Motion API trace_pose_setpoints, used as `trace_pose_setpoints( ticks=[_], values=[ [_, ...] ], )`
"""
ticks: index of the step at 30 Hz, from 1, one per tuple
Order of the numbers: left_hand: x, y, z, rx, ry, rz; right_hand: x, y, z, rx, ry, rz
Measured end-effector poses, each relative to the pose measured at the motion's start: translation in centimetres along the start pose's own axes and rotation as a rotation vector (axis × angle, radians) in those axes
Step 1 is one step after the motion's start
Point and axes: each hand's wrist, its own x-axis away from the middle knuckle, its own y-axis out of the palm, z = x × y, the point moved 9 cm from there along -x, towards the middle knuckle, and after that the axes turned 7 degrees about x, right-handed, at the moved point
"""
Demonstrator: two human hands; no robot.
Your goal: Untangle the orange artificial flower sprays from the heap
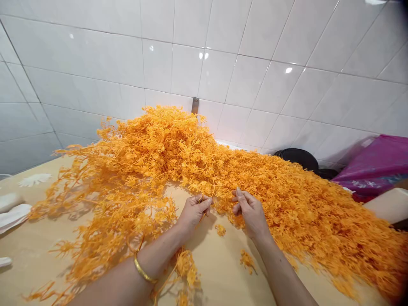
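Note:
My left hand [194, 209], a gold bangle [143, 268] on its wrist, is closed with thumb and forefinger pinched on a thin orange flower stem [213, 187]. My right hand [251, 212] is to the right, a short gap away, its thumb and fingers drawn together at the edge of the pile. Whatever lies between those fingertips, if anything, I cannot make out. A big heap of orange artificial flower sprigs [165, 148] rises behind both hands. Two small loose blossoms, one round [220, 230] and one longer [247, 261], lie on the table between my forearms.
More orange pieces [318, 216] spread along the right of the tan table [219, 272]. White objects [12, 214] rest at the left edge. Round black items [299, 159] and a purple bag [376, 163] are at the back right, against a white tiled wall [255, 80].

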Motion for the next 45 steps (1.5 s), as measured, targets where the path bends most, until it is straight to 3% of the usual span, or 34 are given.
trace_pose_setpoints(
  ticks=[4, 6, 12, 19, 38, 41, 45],
  values=[
    [0.0, 0.2, -0.3, -0.066, 0.005, -0.046, 0.7, 3.2, 0.4, -0.185, 0.086, -0.227],
    [0.1, 0.4, -0.3, -0.099, 0.007, -0.055, 0.9, 4.1, 0.6, -0.251, 0.100, -0.276],
    [0.2, 1.2, -0.7, -0.109, -0.031, -0.123, 0.1, 1.4, 0.2, -0.337, -0.006, 0.028],
    [0.2, 1.8, -1.1, -0.087, -0.079, -0.144, 0.2, 0.4, -0.1, -0.330, -0.030, 0.204],
    [0.3, 2.6, -0.3, -0.096, -0.029, -0.180, 0.4, 0.2, -0.9, -0.271, -0.098, 0.317],
    [0.4, 2.1, -0.3, -0.101, -0.030, -0.167, -0.3, -2.2, -0.8, -0.272, -0.079, 0.376],
    [0.4, 0.1, -0.1, -0.111, -0.017, -0.071, -0.2, -8.8, 0.1, -0.384, -0.036, 0.705]
  ],
)
